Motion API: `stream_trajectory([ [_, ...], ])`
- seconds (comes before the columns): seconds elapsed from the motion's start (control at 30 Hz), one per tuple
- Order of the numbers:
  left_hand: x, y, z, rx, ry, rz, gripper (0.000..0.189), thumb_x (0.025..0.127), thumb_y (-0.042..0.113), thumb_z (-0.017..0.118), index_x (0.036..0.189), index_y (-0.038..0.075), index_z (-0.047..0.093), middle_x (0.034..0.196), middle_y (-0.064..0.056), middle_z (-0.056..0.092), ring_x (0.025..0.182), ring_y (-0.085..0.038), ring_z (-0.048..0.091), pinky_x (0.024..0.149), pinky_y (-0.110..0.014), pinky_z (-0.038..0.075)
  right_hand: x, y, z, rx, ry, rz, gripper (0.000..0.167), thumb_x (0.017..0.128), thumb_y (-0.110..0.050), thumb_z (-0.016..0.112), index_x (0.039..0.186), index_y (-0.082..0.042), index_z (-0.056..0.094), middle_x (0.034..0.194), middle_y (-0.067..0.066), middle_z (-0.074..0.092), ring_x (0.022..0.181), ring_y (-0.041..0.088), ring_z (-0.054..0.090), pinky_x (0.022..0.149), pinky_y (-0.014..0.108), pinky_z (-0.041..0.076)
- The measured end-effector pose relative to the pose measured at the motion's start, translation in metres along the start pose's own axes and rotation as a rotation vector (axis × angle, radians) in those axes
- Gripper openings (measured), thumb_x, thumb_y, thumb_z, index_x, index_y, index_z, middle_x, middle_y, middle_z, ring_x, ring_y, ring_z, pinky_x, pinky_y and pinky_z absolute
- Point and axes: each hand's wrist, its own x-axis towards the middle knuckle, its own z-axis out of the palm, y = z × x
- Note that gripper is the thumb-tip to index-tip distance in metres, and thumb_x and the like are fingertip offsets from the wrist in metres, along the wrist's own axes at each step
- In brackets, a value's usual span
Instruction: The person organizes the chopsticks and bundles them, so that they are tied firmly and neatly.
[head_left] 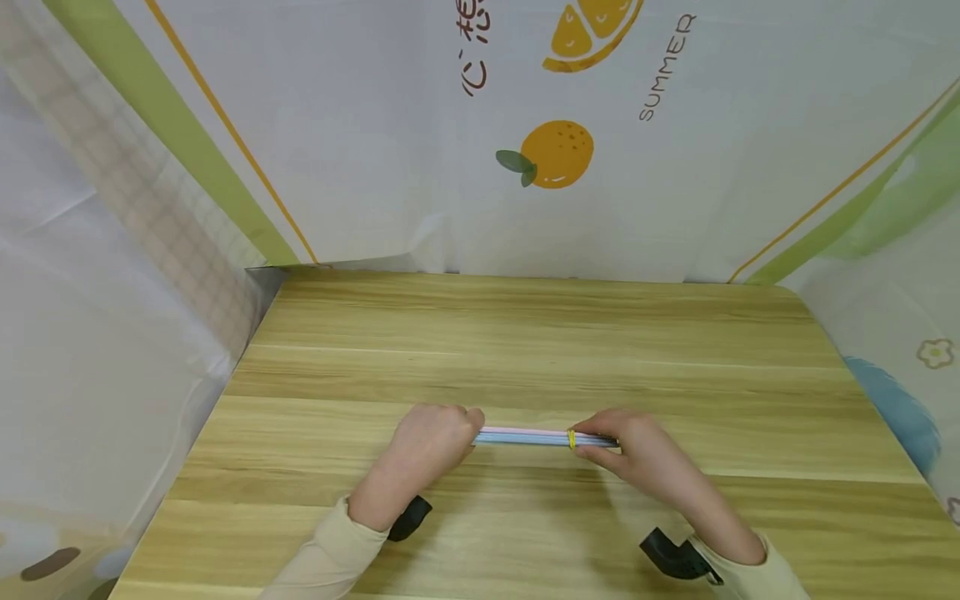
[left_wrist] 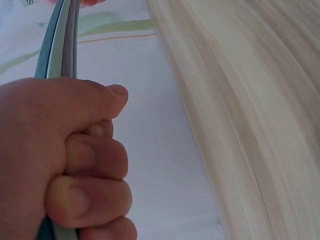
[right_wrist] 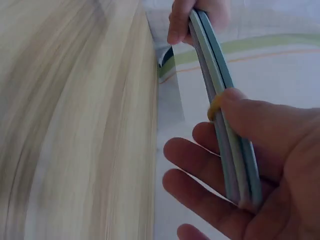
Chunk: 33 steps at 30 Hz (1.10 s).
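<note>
A bundle of slim, pencil-like sticks in pink and blue is held level above the table. My left hand grips one end of it in a fist, with the fingers curled round the sticks in the left wrist view. Near the other end, a yellow elastic band goes round the bundle. My right hand pinches the bundle at this band, between thumb and fingers. Its other fingers spread loosely below in the right wrist view. The end inside the left fist is mostly hidden.
Beneath both hands is a wood-grain table. A white cloth with printed oranges hangs along its far edge, and more cloth hangs at the sides. Black wrist mounts sit by both sleeves.
</note>
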Motion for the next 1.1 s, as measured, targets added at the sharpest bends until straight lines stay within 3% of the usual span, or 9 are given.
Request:
stream_trajectory([
  [0.13,0.0,0.001,-0.001,0.013,0.007,0.006,0.037,0.077,0.01,0.072,0.061,0.016,0.04,0.05,0.009,0.027,0.049,-0.003,0.017,0.04,-0.017,0.018,0.004,-0.006,0.002,-0.046,-0.012,-0.031,0.02,0.083,-0.018,0.072,0.101,-0.011,0.073,0.092,-0.004,0.069,0.079,0.004,0.062,0.065,0.021,0.05],
  [0.37,0.0,0.002,-0.001,0.011,-0.002,-0.005,0.035,0.079,0.008,0.07,0.061,0.016,0.041,0.05,0.009,0.03,0.05,-0.004,0.017,0.04,-0.017,0.018,0.007,-0.009,0.004,-0.032,0.006,-0.047,0.023,0.081,-0.02,0.073,0.103,-0.01,0.073,0.092,-0.001,0.071,0.075,0.002,0.062,0.062,0.021,0.049],
  [0.67,-0.001,0.002,-0.001,0.028,0.036,-0.006,0.037,0.077,0.005,0.069,0.059,0.016,0.039,0.051,0.009,0.025,0.05,-0.004,0.014,0.041,-0.017,0.015,0.008,-0.011,0.01,0.017,0.03,-0.068,0.025,0.08,-0.014,0.074,0.104,-0.007,0.072,0.088,-0.002,0.069,0.069,-0.003,0.053,0.059,0.018,0.047],
  [0.83,0.0,0.003,-0.001,0.054,0.042,-0.01,0.039,0.077,0.004,0.069,0.059,0.016,0.037,0.052,0.009,0.021,0.051,-0.005,0.012,0.041,-0.018,0.013,0.008,-0.014,0.014,-0.058,0.049,-0.121,0.026,0.08,-0.009,0.073,0.105,-0.003,0.07,0.086,-0.003,0.066,0.067,-0.001,0.047,0.058,0.018,0.043],
  [0.97,0.001,0.003,0.0,0.057,0.038,-0.014,0.038,0.078,0.005,0.07,0.059,0.016,0.039,0.051,0.009,0.024,0.05,-0.005,0.013,0.041,-0.018,0.014,0.008,-0.019,0.016,-0.111,0.054,-0.185,0.027,0.082,-0.004,0.071,0.108,0.0,0.067,0.086,-0.001,0.064,0.067,0.001,0.044,0.058,0.018,0.041],
  [1.1,0.001,0.003,0.001,0.056,0.029,-0.016,0.037,0.077,0.007,0.071,0.059,0.016,0.04,0.049,0.009,0.029,0.049,-0.005,0.015,0.04,-0.018,0.016,0.008,-0.021,0.017,-0.118,0.054,-0.196,0.028,0.084,-0.004,0.069,0.111,0.0,0.066,0.088,0.0,0.063,0.067,0.001,0.043,0.059,0.019,0.041],
])
